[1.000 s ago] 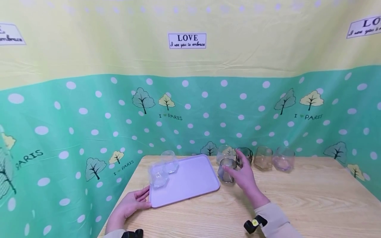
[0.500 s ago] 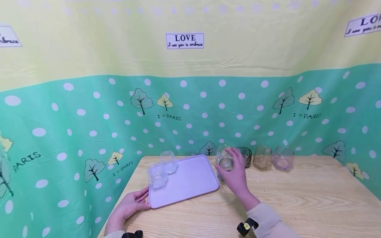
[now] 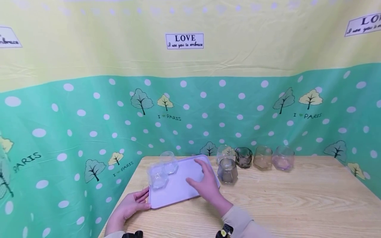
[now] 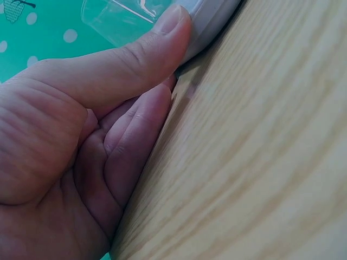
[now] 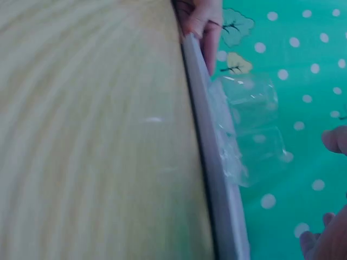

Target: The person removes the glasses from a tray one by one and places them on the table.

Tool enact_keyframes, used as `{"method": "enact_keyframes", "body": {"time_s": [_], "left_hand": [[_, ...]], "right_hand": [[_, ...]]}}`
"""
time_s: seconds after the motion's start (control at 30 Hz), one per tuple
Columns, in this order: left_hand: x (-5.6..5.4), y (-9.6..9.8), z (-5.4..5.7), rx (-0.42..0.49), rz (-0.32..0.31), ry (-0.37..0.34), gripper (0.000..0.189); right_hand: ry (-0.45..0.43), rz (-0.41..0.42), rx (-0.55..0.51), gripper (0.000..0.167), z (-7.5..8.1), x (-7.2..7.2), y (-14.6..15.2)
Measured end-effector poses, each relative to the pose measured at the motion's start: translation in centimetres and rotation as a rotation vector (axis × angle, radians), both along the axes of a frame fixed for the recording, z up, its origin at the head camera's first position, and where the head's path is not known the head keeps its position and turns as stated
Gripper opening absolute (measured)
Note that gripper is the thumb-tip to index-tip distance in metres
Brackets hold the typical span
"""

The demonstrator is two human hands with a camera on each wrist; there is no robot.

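A lilac tray (image 3: 181, 185) lies at an angle on the wooden table. My left hand (image 3: 132, 203) grips its near left corner; in the left wrist view the thumb (image 4: 171, 24) presses on the rim and the other fingers curl low beside the table. Two clear glasses, a nearer one (image 3: 158, 178) and a farther one (image 3: 169, 163), stand along the tray's left side. Over the tray's right half hovers my right hand (image 3: 206, 186), thumb and fingers spread, holding nothing. To its right a grey tinted glass (image 3: 227, 172) stands on the table, just off the tray's right edge.
Behind the grey glass, a row of glasses runs along the table's back: a clear one (image 3: 223, 152), a dark one (image 3: 243, 158), an amber one (image 3: 263, 158) and a pink one (image 3: 283, 159). A patterned green and yellow curtain (image 3: 253, 109) hangs behind.
My right hand has left the grey glass and moved left over the tray. That glass stands where it stood before. The left hand stays at the tray's corner.
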State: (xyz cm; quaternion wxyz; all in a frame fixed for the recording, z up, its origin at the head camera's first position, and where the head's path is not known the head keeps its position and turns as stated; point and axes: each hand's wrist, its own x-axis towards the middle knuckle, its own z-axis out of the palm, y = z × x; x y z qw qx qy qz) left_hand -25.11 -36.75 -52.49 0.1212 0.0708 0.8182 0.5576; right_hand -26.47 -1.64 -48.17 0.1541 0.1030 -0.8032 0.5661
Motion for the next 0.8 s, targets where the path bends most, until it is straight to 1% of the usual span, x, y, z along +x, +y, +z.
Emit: {"method": "enact_keyframes", "body": {"time_s": [0.1,0.17,0.3,0.5,0.8], "left_hand": [[0.0,0.1,-0.1,0.015,0.002,-0.006,0.084],[0.0,0.1,-0.2,0.009,0.011,-0.002,0.083],[0.0,0.2,-0.1,0.009,0.023,0.003,0.083],[0.1,0.3,0.2,0.043,0.019,-0.008,0.083],[0.1,0.2,0.3,0.071,0.001,-0.018,0.084]], "right_hand": [[-0.037,0.07,-0.018,0.083,-1.3,-0.1,-1.9],[-0.054,0.107,-0.03,0.081,-2.0,-0.1,-3.1],[-0.084,0.137,-0.025,0.079,-2.8,-0.4,-5.1],[-0.094,0.148,-0.019,0.077,-2.8,-0.9,-7.0],[-0.111,0.144,0.018,0.079,-2.4,-0.9,-8.6]]}}
